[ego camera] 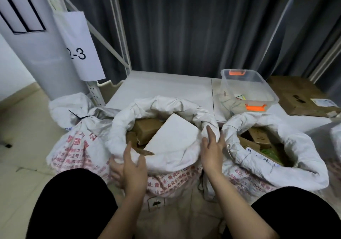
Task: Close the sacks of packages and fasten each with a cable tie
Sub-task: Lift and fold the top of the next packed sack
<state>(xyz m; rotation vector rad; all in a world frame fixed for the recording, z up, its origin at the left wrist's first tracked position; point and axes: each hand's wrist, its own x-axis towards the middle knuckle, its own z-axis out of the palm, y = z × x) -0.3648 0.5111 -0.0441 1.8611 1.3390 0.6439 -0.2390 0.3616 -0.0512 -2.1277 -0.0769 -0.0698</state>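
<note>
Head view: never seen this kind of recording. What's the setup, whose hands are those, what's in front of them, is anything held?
There is no machine here: a person wears one wide-angle camera on the head, looking forward and down, so the dark shapes at the bottom are their own legs. The left hand and right hand are on the rolled rim of the middle sack, which is open with a white package and brown boxes inside. Whether the fingers grip the rim or only rest on it is hard to tell. The left sack is already closed with a black cable tie. The right sack is open. Behind stand a clear plastic bin and a flat cardboard box on a white shelf.
</note>
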